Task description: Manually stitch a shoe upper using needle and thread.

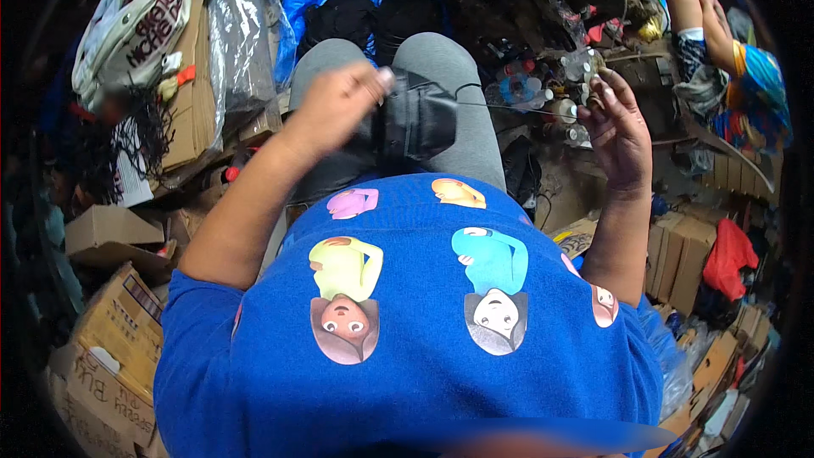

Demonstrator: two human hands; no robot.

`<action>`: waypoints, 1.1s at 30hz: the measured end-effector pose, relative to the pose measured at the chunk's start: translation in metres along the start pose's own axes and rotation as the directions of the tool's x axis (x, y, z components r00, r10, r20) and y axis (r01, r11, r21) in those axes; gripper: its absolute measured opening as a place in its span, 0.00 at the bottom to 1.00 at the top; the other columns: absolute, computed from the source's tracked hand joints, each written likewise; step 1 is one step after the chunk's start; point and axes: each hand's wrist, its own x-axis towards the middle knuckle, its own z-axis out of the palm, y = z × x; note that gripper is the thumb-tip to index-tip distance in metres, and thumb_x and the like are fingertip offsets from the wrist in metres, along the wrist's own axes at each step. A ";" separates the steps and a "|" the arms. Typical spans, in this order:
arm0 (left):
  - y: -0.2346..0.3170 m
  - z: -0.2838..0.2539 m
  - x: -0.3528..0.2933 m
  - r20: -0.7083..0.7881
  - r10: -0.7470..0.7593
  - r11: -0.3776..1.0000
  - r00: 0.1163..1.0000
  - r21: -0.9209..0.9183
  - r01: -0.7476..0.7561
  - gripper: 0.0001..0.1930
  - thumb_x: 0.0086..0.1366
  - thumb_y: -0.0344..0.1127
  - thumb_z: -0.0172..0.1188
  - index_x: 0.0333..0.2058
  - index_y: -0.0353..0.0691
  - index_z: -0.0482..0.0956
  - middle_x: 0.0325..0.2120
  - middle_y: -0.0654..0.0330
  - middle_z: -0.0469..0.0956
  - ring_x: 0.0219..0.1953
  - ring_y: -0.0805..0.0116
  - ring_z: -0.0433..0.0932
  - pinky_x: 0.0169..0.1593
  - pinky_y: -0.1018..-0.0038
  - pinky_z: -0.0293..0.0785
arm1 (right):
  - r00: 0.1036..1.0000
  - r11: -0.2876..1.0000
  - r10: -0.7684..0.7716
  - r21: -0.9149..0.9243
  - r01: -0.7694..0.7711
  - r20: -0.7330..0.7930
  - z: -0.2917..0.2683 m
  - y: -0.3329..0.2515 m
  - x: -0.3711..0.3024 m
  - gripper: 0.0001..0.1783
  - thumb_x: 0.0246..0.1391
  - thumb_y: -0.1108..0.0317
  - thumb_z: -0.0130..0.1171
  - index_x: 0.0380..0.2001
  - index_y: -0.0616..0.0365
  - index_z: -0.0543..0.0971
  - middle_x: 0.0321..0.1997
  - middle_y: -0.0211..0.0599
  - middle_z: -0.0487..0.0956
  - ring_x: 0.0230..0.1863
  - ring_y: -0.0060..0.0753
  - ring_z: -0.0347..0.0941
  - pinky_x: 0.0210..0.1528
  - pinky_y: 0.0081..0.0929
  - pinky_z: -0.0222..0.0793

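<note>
A black leather-like item (424,119) with seams or straps lies across my lap; its exact kind is hard to tell. A thin dark thread (500,107) runs taut from it toward the right. My right hand (621,123) is raised at the right with thumb and fingers pinched on that thread. Over the left side of the black item is my left hand (343,102), closed and slightly blurred by motion. Whatever its fingers hold, if anything, is hidden. Beneath lie my grey-clad knees (437,64).
A white bag (148,21) and clear plastic wrap (242,42) lie at upper left. Cardboard boxes (110,356) stand at lower left. Plastic bottles (521,92) sit beyond my right knee. Another person's arm (716,30) shows at upper right. A red cloth (729,259) lies at right.
</note>
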 end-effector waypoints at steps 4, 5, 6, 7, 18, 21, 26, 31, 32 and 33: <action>0.033 -0.009 0.040 -0.007 0.399 0.795 0.917 0.500 -0.342 0.18 0.60 0.50 0.61 0.34 0.38 0.83 0.31 0.50 0.76 0.39 0.52 0.77 0.43 0.63 0.72 | 0.999 1.000 0.014 -0.016 -0.013 0.043 -0.002 0.026 -0.011 0.18 0.56 0.74 0.59 0.50 0.66 0.75 0.49 0.38 0.77 0.44 0.28 0.76 0.52 0.32 0.72; 0.042 0.002 0.052 0.140 0.287 0.710 0.948 0.633 -0.309 0.18 0.59 0.50 0.62 0.36 0.39 0.84 0.34 0.50 0.78 0.42 0.53 0.77 0.44 0.62 0.73 | 0.998 0.998 0.046 -0.033 -0.045 0.049 0.002 0.031 -0.012 0.16 0.55 0.74 0.61 0.48 0.65 0.77 0.47 0.38 0.79 0.45 0.29 0.76 0.53 0.29 0.71; 0.051 0.016 0.063 0.255 0.177 0.600 0.951 0.738 -0.309 0.19 0.57 0.50 0.63 0.37 0.40 0.84 0.37 0.50 0.79 0.45 0.53 0.77 0.45 0.61 0.73 | 0.998 0.995 0.027 -0.097 -0.021 0.061 0.006 0.036 -0.011 0.15 0.54 0.74 0.62 0.46 0.64 0.78 0.42 0.36 0.81 0.44 0.27 0.76 0.52 0.25 0.69; 0.059 0.030 0.073 0.336 -0.001 0.544 0.942 0.790 -0.282 0.19 0.57 0.49 0.63 0.37 0.39 0.85 0.38 0.50 0.80 0.45 0.54 0.78 0.45 0.61 0.73 | 0.998 0.988 0.036 -0.153 -0.026 0.060 0.010 0.040 -0.012 0.13 0.55 0.73 0.61 0.45 0.63 0.79 0.40 0.35 0.80 0.43 0.28 0.76 0.53 0.29 0.70; 0.152 0.070 0.114 0.448 0.487 0.813 0.750 0.081 -0.576 0.16 0.61 0.44 0.64 0.36 0.35 0.84 0.28 0.59 0.83 0.31 0.74 0.78 0.40 0.75 0.74 | 0.977 0.929 0.199 -0.333 -0.164 0.073 0.039 0.051 0.005 0.16 0.58 0.69 0.56 0.49 0.62 0.77 0.32 0.22 0.73 0.31 0.14 0.64 0.39 0.15 0.61; 0.191 0.082 0.118 0.487 0.532 0.622 0.693 0.331 -0.710 0.19 0.56 0.48 0.65 0.40 0.41 0.85 0.31 0.55 0.84 0.32 0.60 0.82 0.42 0.65 0.77 | 0.972 0.974 0.128 -0.209 -0.086 0.197 0.057 0.035 0.016 0.17 0.58 0.68 0.55 0.48 0.64 0.78 0.36 0.26 0.77 0.37 0.18 0.69 0.46 0.19 0.65; 0.187 0.059 0.134 0.351 0.518 0.750 0.780 0.252 -0.611 0.06 0.56 0.30 0.65 0.32 0.34 0.83 0.28 0.52 0.80 0.33 0.62 0.80 0.38 0.70 0.77 | 0.847 0.986 -0.028 0.153 -0.064 0.531 0.045 -0.001 0.022 0.16 0.59 0.68 0.54 0.46 0.69 0.77 0.42 0.36 0.80 0.45 0.27 0.75 0.51 0.23 0.68; 0.119 0.043 0.117 0.704 0.172 0.977 0.689 -0.033 -0.210 0.24 0.69 0.55 0.53 0.42 0.35 0.80 0.33 0.58 0.81 0.36 0.69 0.78 0.43 0.72 0.73 | 0.936 0.998 -0.040 -0.039 0.057 0.350 0.021 -0.010 0.012 0.13 0.55 0.72 0.61 0.44 0.65 0.80 0.37 0.35 0.80 0.40 0.23 0.76 0.48 0.22 0.70; 0.108 0.041 0.110 0.744 0.162 0.976 0.648 -0.025 -0.216 0.20 0.67 0.51 0.58 0.41 0.36 0.80 0.31 0.60 0.81 0.36 0.71 0.78 0.43 0.73 0.72 | 0.959 0.972 -0.029 -0.216 0.093 0.283 0.020 -0.011 0.010 0.12 0.54 0.72 0.63 0.42 0.65 0.81 0.37 0.34 0.81 0.40 0.22 0.76 0.47 0.21 0.70; 0.101 0.039 0.108 0.737 0.164 0.973 0.656 -0.013 -0.229 0.18 0.65 0.49 0.60 0.39 0.37 0.81 0.31 0.61 0.81 0.36 0.72 0.78 0.42 0.73 0.72 | 0.973 0.914 -0.025 -0.390 0.115 0.228 0.021 -0.012 0.008 0.11 0.54 0.72 0.64 0.40 0.64 0.82 0.37 0.34 0.81 0.40 0.22 0.76 0.45 0.20 0.71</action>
